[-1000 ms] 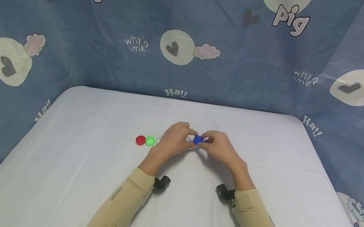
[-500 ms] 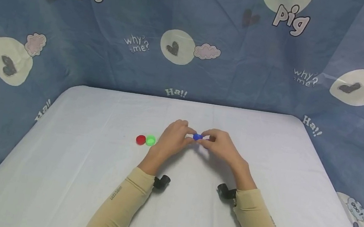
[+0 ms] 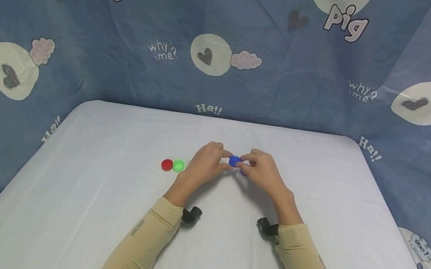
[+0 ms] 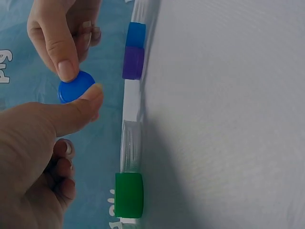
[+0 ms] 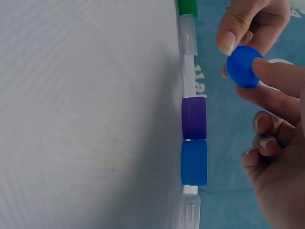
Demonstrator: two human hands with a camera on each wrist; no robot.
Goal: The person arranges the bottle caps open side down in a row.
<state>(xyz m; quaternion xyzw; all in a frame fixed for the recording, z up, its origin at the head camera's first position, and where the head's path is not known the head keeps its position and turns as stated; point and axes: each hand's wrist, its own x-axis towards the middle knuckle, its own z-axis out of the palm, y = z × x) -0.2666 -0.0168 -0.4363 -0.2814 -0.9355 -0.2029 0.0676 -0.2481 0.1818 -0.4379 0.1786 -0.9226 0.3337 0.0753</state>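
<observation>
Since half a second ago, the blue cap (image 3: 235,161) has been turned in the head view, a rounder face now being shown; it is held between the left hand (image 3: 206,163) and right hand (image 3: 263,171). The red cap (image 3: 167,165) and green cap (image 3: 179,165) are left side by side on the table (image 3: 105,211).

Left wrist view: the lower rim is pinched by the left thumb and forefinger, the upper rim touched by the right thumb.

Right wrist view: the face is overlapped by the right thumb's tip, both grips narrow, with the purple cap (image 5: 194,118) and light-blue cap (image 5: 194,162) seen touching, apart from the fingers.
</observation>
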